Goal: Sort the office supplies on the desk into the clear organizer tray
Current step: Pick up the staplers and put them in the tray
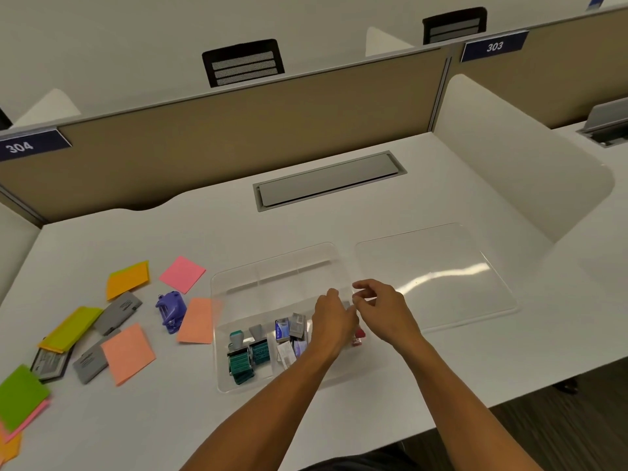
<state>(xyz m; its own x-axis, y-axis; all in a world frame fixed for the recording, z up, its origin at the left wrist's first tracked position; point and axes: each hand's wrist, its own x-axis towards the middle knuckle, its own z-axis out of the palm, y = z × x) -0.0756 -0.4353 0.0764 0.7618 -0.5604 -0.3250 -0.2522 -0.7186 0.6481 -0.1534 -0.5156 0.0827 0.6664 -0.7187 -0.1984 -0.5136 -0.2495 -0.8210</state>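
Observation:
The clear organizer tray [272, 273] lies mid-desk. Its near compartments hold two teal date stamps [243, 360] and several small staple boxes [289, 334]. My left hand [334, 321] and my right hand [385, 311] meet fingertip to fingertip over the tray's right side. Both hands' fingers are curled, and anything between them is hidden. A small red item [359, 336] shows just below the hands. Left of the tray lie a purple hole punch [171, 311], grey cases [119, 312] [91, 363], and orange [127, 278], pink [182, 273], salmon [129, 351] and green [20, 396] sticky notes.
The tray's clear lid [438, 277] lies flat to the right of the tray. A grey cable hatch [328, 181] is set into the desk behind. A tan partition [238, 130] closes the back and a white side panel [516, 158] the right.

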